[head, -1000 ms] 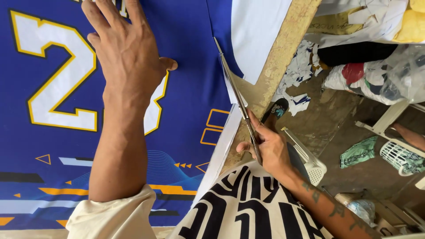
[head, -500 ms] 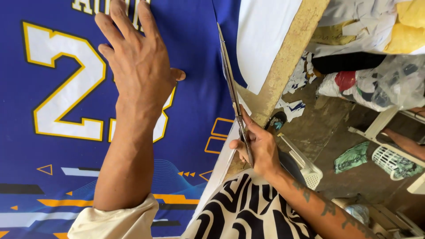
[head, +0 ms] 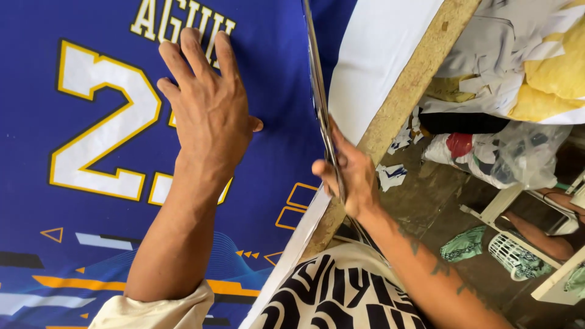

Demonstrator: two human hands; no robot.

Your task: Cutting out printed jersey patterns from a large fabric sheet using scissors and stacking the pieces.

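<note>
The blue printed fabric (head: pixel 109 244) lies flat on the table, reaching its right edge (head: pixel 402 103); the scissors (head: pixel 318 91) run lengthwise along that edge, blades pointing away from the person; the right hand (head: pixel 347 173) closes its grip on their handles; the left hand (head: pixel 204 113), fingers spread, presses the fabric just left of the blades.

The printed fabric (head: pixel 91 244) fills the left of the frame, lying on the table, whose edge (head: pixel 408 91) runs diagonally from upper right to lower centre. The left hand (head: pixel 210 116) rests flat on the fabric, upper centre-left. Right of it, the right hand (head: pixel 347 173) holds scissors (head: pixel 318 91) whose blades reach to the top edge. Scraps (head: pixel 390 173) lie on the floor at right.
</note>
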